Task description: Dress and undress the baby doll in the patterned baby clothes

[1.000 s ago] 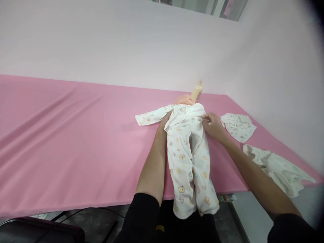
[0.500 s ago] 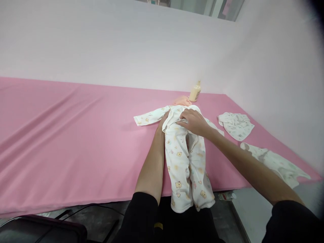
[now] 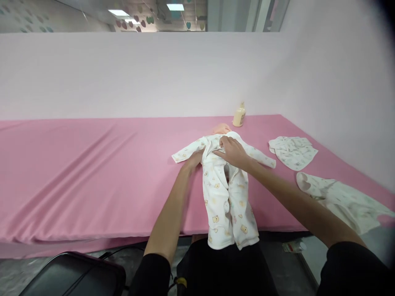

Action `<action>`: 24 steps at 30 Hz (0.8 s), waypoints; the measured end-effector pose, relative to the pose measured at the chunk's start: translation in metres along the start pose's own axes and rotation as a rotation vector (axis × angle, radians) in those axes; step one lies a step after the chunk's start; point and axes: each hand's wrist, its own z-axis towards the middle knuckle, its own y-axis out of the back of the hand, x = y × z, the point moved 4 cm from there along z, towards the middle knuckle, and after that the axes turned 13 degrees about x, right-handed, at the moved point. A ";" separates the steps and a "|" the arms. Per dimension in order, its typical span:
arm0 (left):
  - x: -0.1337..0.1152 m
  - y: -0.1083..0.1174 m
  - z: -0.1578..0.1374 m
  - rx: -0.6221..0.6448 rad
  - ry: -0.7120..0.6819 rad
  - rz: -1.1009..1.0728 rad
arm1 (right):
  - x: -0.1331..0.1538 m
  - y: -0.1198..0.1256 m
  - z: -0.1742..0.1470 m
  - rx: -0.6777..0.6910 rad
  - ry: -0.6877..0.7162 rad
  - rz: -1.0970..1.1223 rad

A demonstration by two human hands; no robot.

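A white baby romper [image 3: 217, 193] with a small bear print lies spread on the pink-covered table, its legs hanging over the front edge. It seems to be on a baby doll, whose peach-coloured head [image 3: 221, 128] shows at the far end. My right hand [image 3: 233, 152] is on the chest, fingers curled and pinching the romper's front flap. At the left side of the torso, under the sleeve, rests my left hand [image 3: 195, 159]. Its fingers go out of sight against the romper, so their grip is hidden.
A pump bottle [image 3: 239, 115] of pale yellow liquid stands behind the doll near the wall. To the right lie a folded white printed cloth [image 3: 293, 153] and another white garment [image 3: 339, 197]. A black chair [image 3: 77, 273] is at the lower left.
The head view has tilted up, showing more of the wall. My left forearm has swung outward to the left, its hand still by the torso. My right hand keeps its pinch on the romper.
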 end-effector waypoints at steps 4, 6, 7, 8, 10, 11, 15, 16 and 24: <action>-0.021 0.000 -0.038 -0.166 -0.094 0.382 | 0.011 -0.003 0.002 0.034 0.130 -0.153; -0.031 -0.005 -0.044 -0.223 -0.166 0.563 | 0.015 -0.005 0.005 0.104 0.189 -0.204; -0.034 -0.007 -0.044 -0.245 -0.191 0.662 | 0.017 -0.004 0.007 0.137 0.207 -0.209; -0.037 -0.009 -0.043 -0.264 -0.213 0.753 | 0.017 -0.004 0.009 0.163 0.216 -0.206; -0.043 -0.011 -0.040 -0.284 -0.256 0.877 | 0.018 -0.002 0.012 0.199 0.220 -0.193; -0.046 -0.011 -0.039 -0.292 -0.279 0.904 | 0.019 -0.001 0.014 0.212 0.220 -0.190; -0.060 -0.012 -0.046 -0.385 -0.360 0.917 | 0.025 0.000 0.020 0.181 0.221 -0.266; -0.063 -0.014 -0.050 -0.411 -0.375 0.916 | 0.027 0.001 0.021 0.148 0.221 -0.319; -0.062 -0.026 -0.064 -0.431 -0.299 0.784 | 0.040 0.008 0.010 0.090 0.258 -0.555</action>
